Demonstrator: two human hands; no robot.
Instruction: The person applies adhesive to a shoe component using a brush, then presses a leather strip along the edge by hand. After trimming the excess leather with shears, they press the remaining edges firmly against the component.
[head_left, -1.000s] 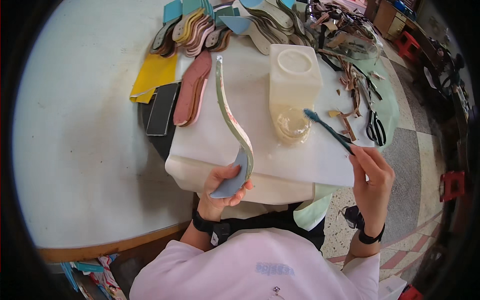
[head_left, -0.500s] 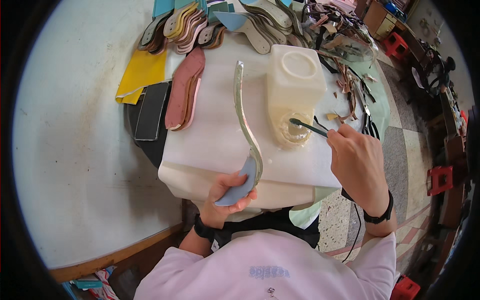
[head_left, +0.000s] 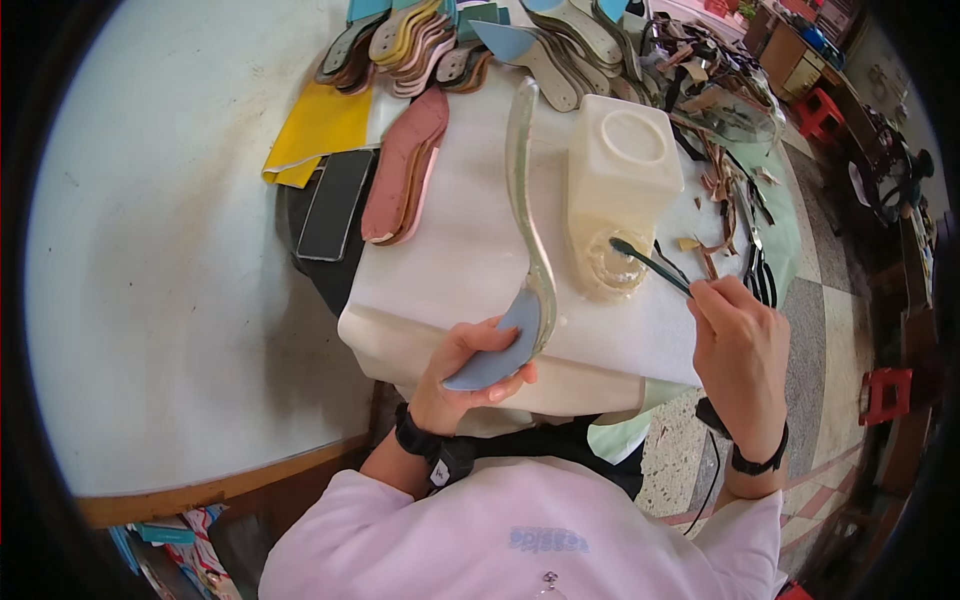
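My left hand (head_left: 455,370) is closed round the blue heel end of a long, curved insole (head_left: 503,345). Its narrow edge faces up, wet and shiny along its length, and its far end reaches forward over the table. My right hand (head_left: 742,340) grips a slim dark green brush (head_left: 662,272) by its handle. The brush's tip is at the round, crusted mouth of a translucent whitish plastic jug (head_left: 620,190), which lies on its side and seems to hold a yellowish, glue-like substance. Its bristles are hard to make out.
Stacked pink insoles (head_left: 405,175) lie left of the jug, beside a black phone (head_left: 337,205) and yellow sheet (head_left: 318,125). More insole stacks (head_left: 560,65) line the back. Scraps (head_left: 705,65) and scissors (head_left: 757,262) lie on the right. A red stool (head_left: 886,396) stands on the floor.
The whole view has shifted, so the table appears farther right. The insole in my left hand has moved slightly forward and tilted. The brush stays at the jug's mouth.
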